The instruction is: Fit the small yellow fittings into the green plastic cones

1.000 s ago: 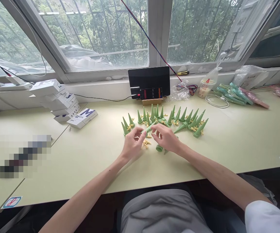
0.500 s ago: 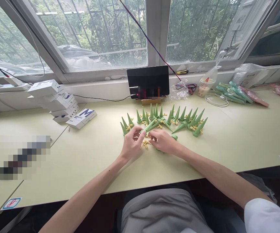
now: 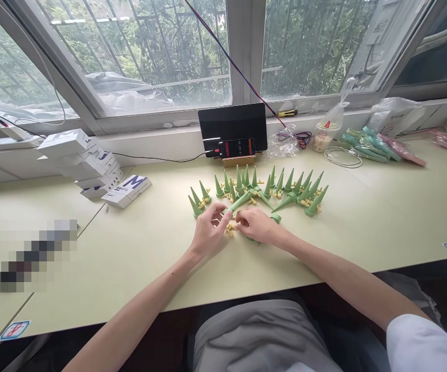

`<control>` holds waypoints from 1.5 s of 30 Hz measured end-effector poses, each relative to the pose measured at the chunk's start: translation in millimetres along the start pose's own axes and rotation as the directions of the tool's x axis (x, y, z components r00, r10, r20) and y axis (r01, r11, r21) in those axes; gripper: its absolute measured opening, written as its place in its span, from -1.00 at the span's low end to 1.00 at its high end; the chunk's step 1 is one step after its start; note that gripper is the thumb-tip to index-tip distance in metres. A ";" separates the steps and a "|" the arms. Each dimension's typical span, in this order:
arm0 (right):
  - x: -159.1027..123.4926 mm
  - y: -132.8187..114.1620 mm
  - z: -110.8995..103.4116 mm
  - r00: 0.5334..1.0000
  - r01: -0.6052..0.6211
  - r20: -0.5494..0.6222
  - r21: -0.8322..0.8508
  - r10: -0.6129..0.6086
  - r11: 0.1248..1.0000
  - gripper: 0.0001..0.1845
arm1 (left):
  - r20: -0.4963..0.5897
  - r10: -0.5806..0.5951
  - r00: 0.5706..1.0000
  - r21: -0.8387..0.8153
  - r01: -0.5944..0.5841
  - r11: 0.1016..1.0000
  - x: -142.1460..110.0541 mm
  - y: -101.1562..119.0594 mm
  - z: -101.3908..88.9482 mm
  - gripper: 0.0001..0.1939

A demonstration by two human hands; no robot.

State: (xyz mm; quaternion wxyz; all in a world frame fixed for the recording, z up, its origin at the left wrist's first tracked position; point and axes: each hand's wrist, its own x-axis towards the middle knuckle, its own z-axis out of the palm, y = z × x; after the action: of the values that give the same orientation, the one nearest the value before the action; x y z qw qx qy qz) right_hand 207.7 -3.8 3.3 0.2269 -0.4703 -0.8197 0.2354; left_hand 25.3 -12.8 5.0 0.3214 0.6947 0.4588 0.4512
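My left hand (image 3: pixel 209 228) is closed on a green plastic spike (image 3: pixel 240 201), thumb and fingers around its wide end, with the tapered end slanting up and right. Close beside it, my right hand (image 3: pixel 260 226) has its fingers curled into a pinch; anything between the fingertips is hidden. Small yellow valve-like pieces (image 3: pixel 230 231) lie on the table between the two hands. A green cap (image 3: pixel 276 219) rests just beyond my right hand, and another green piece (image 3: pixel 250 238) shows partly from under it. Behind stand several upright green spikes (image 3: pixel 255 178) with yellow pieces at their sides.
A tablet (image 3: pixel 233 124) with a phone (image 3: pixel 237 149) before it leans by the window. White boxes (image 3: pixel 98 168) are stacked at the left, one box (image 3: pixel 127 191) lying apart. At the back right are a bagged cup (image 3: pixel 325 135), a white cable (image 3: pixel 342 157) and teal packets (image 3: pixel 370 146).
My right fingers have drawn tighter together and slightly closer to the left hand. The held spike keeps nearly the same slant. The whole view has shifted slightly.
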 end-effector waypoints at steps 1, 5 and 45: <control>0.3 0.2 0.6 1.000 0.001 0.001 -0.004 -0.001 1.000 -0.93 | -0.002 -0.002 1.000 0.004 0.002 1.000 0.1 0.2 -0.2 -0.75; 1.0 -0.7 1.5 1.000 -0.003 0.007 -0.008 0.003 1.000 -0.94 | -0.006 -0.006 1.000 0.015 0.006 1.000 0.7 1.3 -0.7 -0.75; 0.3 5.2 7.0 0.963 0.202 -0.211 0.160 -0.166 0.966 -0.83 | 0.012 -0.041 0.999 -0.036 0.041 0.998 -0.3 3.9 -0.9 -0.75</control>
State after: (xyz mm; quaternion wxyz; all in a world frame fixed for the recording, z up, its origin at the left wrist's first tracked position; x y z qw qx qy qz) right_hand 206.9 -2.5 -5.2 0.3690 -0.3901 -0.8090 0.2391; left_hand 25.8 -14.5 8.6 0.3459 0.6817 0.4627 0.4489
